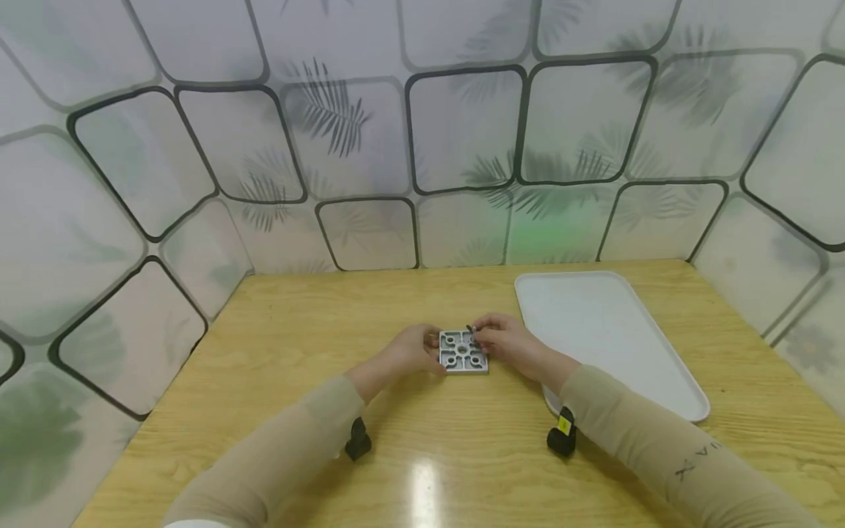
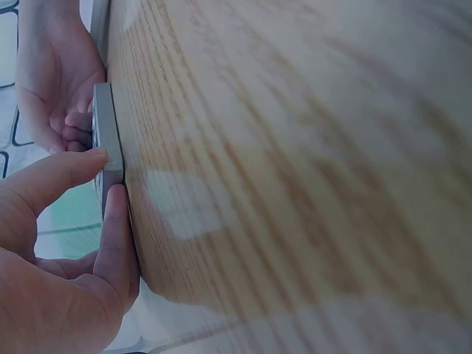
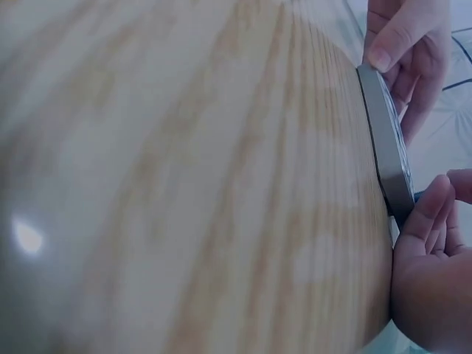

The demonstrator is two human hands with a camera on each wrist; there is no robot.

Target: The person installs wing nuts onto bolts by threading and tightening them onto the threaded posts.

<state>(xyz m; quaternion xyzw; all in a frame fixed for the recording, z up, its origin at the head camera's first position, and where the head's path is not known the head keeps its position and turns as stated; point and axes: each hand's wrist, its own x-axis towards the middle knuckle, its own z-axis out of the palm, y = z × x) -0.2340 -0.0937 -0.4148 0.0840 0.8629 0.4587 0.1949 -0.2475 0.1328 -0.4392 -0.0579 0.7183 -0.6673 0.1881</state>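
A square silver metal plate [image 1: 463, 352] with round bosses at its corners and a hole in the middle lies flat on the wooden table. My left hand [image 1: 411, 350] grips its left side, with the thumb [image 2: 88, 161] on the near corner. At the far right corner, my right hand [image 1: 510, 341] pinches a small dark, thin piece [image 1: 469, 328] between thumb and fingers. Its exact kind is too small to tell. The right wrist view shows the plate's grey side edge [image 3: 387, 147], with a sliver of the dark piece by the right fingertips.
A white rectangular tray [image 1: 594, 330] lies to the right, partly under my right forearm. Black wrist-worn devices show under the left sleeve [image 1: 284, 440] and the right sleeve [image 1: 647, 425]. A patterned wall [image 1: 462, 132] closes off the back of the wooden table [image 1: 330, 315].
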